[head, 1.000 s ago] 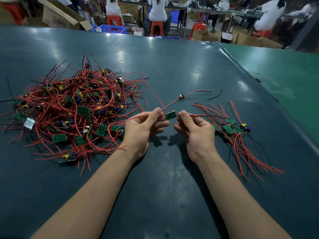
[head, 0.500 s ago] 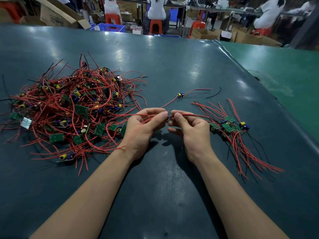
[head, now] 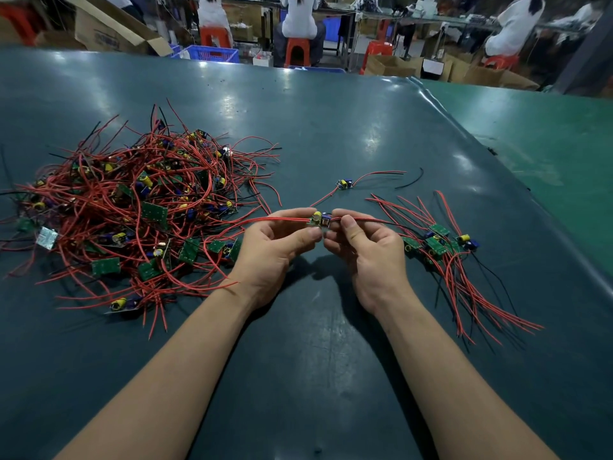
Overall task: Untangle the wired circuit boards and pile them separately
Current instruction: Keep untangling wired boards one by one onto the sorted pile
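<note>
Circuit board point(head: 321, 221) sat pinched between both hands above the dark table point(head: 331, 127), left hand point(head: 272, 250) and right hand point(head: 368, 254) each curled round an end, red wires trailing outward. Tangled heap point(head: 132, 207) lay left, sorted pile point(head: 441, 247) right, one stray board point(head: 345, 184) beyond.

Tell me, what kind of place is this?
Probably an electronics factory or assembly workshop. A big tangle of red-wired circuit boards lies on a long green worktable, and behind it people in white sit on red stools at benches, among cardboard boxes.
</note>
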Tool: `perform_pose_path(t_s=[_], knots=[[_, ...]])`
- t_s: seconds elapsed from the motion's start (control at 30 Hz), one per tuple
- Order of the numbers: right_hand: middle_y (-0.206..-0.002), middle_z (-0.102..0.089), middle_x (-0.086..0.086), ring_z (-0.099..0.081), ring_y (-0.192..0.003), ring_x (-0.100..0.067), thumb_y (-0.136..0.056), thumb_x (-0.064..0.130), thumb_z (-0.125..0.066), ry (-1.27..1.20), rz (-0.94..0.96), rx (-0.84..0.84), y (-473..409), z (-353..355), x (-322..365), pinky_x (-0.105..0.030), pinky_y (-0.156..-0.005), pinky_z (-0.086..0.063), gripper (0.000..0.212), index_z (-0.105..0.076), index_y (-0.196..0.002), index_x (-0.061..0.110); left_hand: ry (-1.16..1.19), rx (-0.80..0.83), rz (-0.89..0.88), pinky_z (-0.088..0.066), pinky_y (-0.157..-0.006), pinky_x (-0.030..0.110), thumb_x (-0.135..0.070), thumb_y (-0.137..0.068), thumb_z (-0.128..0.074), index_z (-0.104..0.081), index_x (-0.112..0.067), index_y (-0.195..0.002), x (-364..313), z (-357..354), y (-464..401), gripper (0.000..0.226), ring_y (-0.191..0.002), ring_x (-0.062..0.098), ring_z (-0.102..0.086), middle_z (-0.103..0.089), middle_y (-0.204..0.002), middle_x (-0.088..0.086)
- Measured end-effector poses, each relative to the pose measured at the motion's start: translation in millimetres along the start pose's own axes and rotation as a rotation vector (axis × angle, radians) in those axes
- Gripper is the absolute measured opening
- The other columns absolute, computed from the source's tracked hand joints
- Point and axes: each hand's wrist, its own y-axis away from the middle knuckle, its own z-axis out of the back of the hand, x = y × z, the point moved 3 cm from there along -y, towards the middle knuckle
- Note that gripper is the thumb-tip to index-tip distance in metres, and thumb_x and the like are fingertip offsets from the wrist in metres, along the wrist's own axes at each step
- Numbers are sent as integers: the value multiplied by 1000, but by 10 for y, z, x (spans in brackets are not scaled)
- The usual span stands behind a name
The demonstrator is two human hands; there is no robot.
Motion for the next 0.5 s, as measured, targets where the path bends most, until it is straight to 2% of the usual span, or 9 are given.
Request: perform_pose_path(t_s=[0.13, 0.2, 0.37, 0.5], knots=[[-77, -69, -10, -64, -64, -15, -96, 2, -54, 58, 5, -11, -3, 12, 13, -20, -56, -54, 19, -70, -87, 7, -21, 73, -10, -53, -80, 28, -10, -68, -75, -73, -12, -98, 11, -29, 4, 30, -81, 17, -69, -75, -88, 6], [-79, -70, -11, -66, -66, -16, -96, 2, -55, 89, 9, -10, -6, 11, 21, -20, -56, -53, 17, -70, -89, 7, -38, 60, -16, -54, -81, 28, -13, -68, -76, -74, -13, -95, 14, -32, 2, 27, -83, 19, -70, -75, -90, 9], [-80, -75, -3, -69, -70, -13, -91, 7, -64, 104, -42, 18, 5, -6, 7, -20, -58, -53, 13, -75, -86, 11, -56, 56, -41, -56, -86, 32, -12, -68, -77, -78, -15, -89, -5, -26, -7, 22, -89, 22, -70, -75, -94, 10], [-78, -73, -3, -62, -64, -11, -86, 10, -70, 119, -73, -31, 1, 14, 14, -20, -54, -48, 11, -78, -79, 13, -131, 82, -66, -56, -76, 24, -16, -67, -78, -80, -21, -87, -24, -47, 16, 20, -79, 15, -69, -76, -88, 3]])
